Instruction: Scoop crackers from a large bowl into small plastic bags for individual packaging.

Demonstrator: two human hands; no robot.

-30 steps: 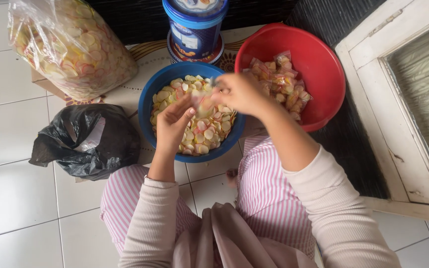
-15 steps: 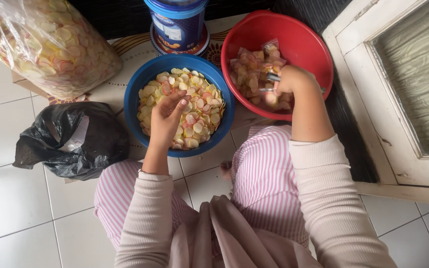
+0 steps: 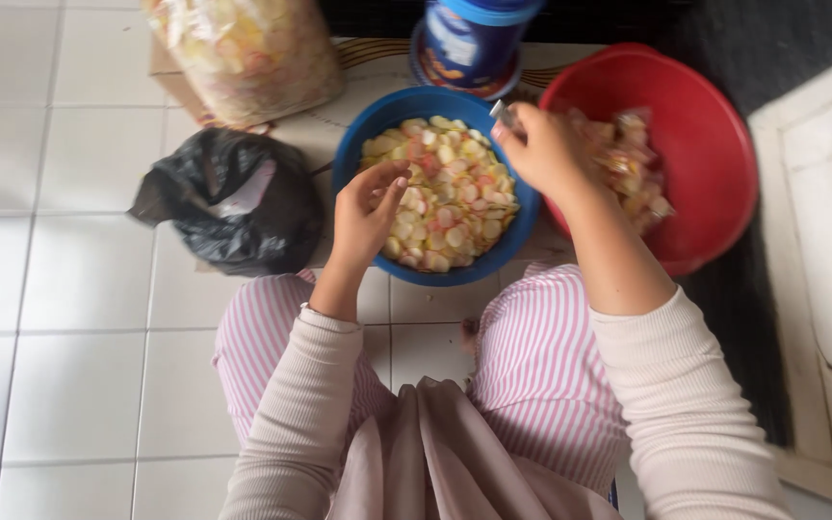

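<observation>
A blue bowl (image 3: 435,276) full of round, pale yellow and pink chips (image 3: 455,193) stands on the tiled floor in front of my knees. My left hand (image 3: 366,214) hovers over the bowl's left side, fingers loosely apart and fingertips on the chips, holding nothing that I can see. My right hand (image 3: 543,149) is at the bowl's right rim, closed around a small grey metal tool (image 3: 503,112) that sticks out above the fingers. Just right of it, a red bowl (image 3: 710,116) holds several small clear packets of chips (image 3: 628,159).
A crumpled black plastic bag (image 3: 233,202) lies left of the blue bowl. A big clear bag of chips (image 3: 243,48) and a blue tub (image 3: 474,39) stand behind. A white door frame (image 3: 820,241) runs along the right. My pink striped trousers (image 3: 532,366) fill the foreground.
My right hand carried a filled packet to the red bowl, left it there, and came back to the blue bowl's rim with the metal tool. My left hand stayed over the chips.
</observation>
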